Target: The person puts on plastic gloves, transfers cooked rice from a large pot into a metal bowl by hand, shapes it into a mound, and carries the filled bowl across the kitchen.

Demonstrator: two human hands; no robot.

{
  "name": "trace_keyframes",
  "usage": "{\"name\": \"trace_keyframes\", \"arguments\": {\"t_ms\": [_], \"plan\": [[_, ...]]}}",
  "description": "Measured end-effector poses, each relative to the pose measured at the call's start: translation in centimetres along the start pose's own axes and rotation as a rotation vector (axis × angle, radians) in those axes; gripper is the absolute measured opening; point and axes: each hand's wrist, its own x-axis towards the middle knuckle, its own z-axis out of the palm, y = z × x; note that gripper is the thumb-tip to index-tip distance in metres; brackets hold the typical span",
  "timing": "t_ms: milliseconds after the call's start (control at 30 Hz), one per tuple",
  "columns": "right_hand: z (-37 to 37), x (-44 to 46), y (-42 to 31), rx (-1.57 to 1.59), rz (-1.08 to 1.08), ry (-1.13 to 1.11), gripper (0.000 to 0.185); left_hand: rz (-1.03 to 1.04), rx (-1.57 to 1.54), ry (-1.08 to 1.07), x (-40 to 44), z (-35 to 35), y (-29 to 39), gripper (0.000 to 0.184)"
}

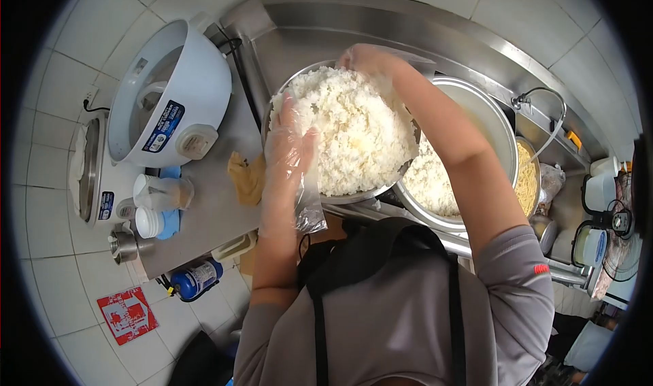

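Observation:
A big mound of white rice (360, 131) fills a round metal bowl (340, 199) in front of me. My left hand (291, 138), in a loose clear plastic glove, lies against the left side of the mound with its fingers stretched and thumb apart. My right hand (367, 59), also in clear plastic, reaches over to the far edge of the rice and bowl. Its fingers bend downward and are partly hidden, so their grip does not show. To the right, under my right forearm, stands a wide metal pot (511, 131) with more rice (432, 182) in it.
Noodles (527, 182) fill a container beyond the pot, near a thin curved hose (563, 107). On the left counter stand a large white rice cooker (204, 93), white-lidded tubs (149, 221) and a tan cloth (246, 177). A blue fire extinguisher (196, 280) is below.

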Motion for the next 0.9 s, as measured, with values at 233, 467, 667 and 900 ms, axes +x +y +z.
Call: {"name": "trace_keyframes", "arguments": {"t_ms": [233,467,667,900], "plan": [[-0.3,0.4,-1.4,-0.076,-0.106,0.052,0.042,-0.596,-0.788,-0.209,1.5,0.1,-1.2,0.051],[-2.9,-11.2,1.0,0.413,-0.448,0.079,0.078,0.030,-0.177,-0.241,1.8,-4.0,1.8,0.065],[7.4,-18.8,2.4,-0.154,-0.553,0.488,0.100,0.164,-0.001,-0.246,3.6,-0.3,-0.7,0.060],[10.7,-15.9,-2.9,-0.505,-0.353,0.499,0.087,0.055,-0.177,-0.300,4.1,1.1,-0.6,0.053]]}}
